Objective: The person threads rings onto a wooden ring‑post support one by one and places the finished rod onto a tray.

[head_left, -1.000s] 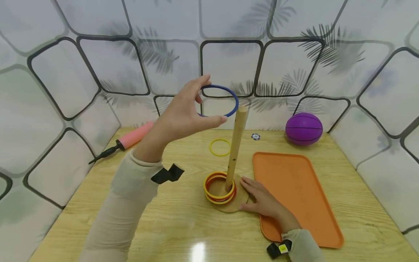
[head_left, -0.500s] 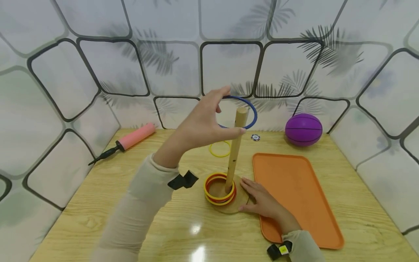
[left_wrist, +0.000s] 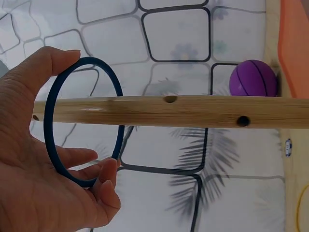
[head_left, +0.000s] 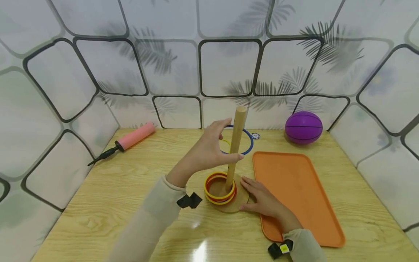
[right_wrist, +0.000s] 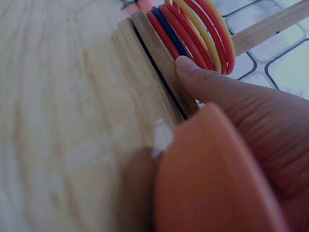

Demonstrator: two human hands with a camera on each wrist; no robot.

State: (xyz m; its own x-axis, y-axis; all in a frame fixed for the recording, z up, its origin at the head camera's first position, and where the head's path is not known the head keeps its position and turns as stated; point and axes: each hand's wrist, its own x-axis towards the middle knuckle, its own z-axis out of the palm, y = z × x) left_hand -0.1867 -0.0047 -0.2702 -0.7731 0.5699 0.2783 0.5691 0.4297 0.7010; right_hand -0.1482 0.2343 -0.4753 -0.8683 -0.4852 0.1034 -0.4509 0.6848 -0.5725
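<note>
My left hand (head_left: 212, 149) pinches a blue ring (head_left: 251, 143) between thumb and fingers. The ring encircles the upper part of an upright wooden post (head_left: 238, 131); in the left wrist view the post (left_wrist: 193, 111) runs through it. The post rises from a round wooden base (head_left: 241, 198). Around its foot lies a stack of rings (head_left: 206, 191), red, yellow and blue in the right wrist view, leaning off to the left. My right hand (head_left: 266, 202) rests at the base's right edge with fingers extended, its thumb (right_wrist: 188, 67) pressing close beside the lowest rings.
An orange tray (head_left: 291, 182) lies right of the base, under my right wrist. Behind the post are a yellow ring (head_left: 227, 142), partly hidden, and a poker chip (head_left: 255, 135). A purple ball (head_left: 303, 127) sits back right; a pink hand pump (head_left: 135, 137) lies back left.
My left hand has moved right and then down, bringing the blue ring from left of the post to around its upper part. My right hand stays at the base.
</note>
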